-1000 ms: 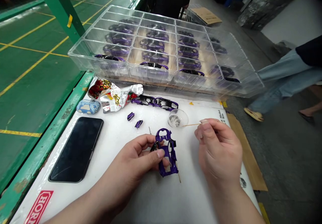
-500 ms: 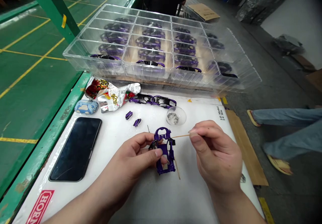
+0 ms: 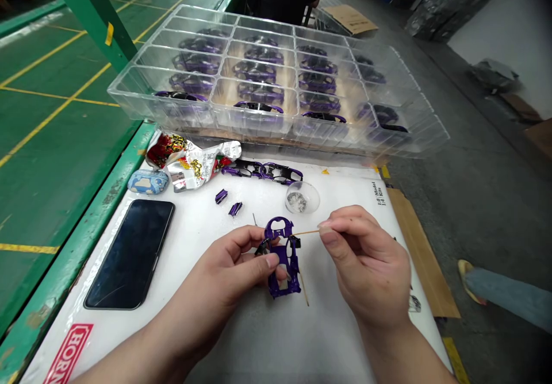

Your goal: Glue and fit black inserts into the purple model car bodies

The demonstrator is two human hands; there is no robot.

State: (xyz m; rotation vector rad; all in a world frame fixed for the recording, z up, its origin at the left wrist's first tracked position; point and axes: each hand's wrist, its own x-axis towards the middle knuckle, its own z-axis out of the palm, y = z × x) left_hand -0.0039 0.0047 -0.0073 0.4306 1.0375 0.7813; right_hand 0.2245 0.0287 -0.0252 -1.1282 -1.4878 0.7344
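Note:
My left hand (image 3: pixel 241 263) grips a purple toy car body (image 3: pixel 282 287) with black parts on its sides, held over the white work surface. Between the thumb and fingers of my right hand (image 3: pixel 366 257) is a thin wooden stick (image 3: pixel 307 233), its tip at the upper right of the car body; whether it touches is too small to tell. A second stick (image 3: pixel 305 289) lies under the car body. Just beyond stands a small clear cup (image 3: pixel 311 195) with whitish contents. Two small purple pieces (image 3: pixel 235 209) lie to its left, and two purple-black car bodies (image 3: pixel 282 173) sit behind.
A clear compartment tray (image 3: pixel 254 122) of purple-black car bodies spans the back. On the left lie a phone (image 3: pixel 129 254), a blue patterned case (image 3: pixel 148 182) and a crumpled wrapper (image 3: pixel 194 168). A green post (image 3: pixel 92 16) rises behind. A person's leg (image 3: pixel 509 295) shows at right.
My right hand has shifted slightly left, bringing the stick a little further toward the car body. My left hand stays almost still. The person walking at right has moved further out of view.

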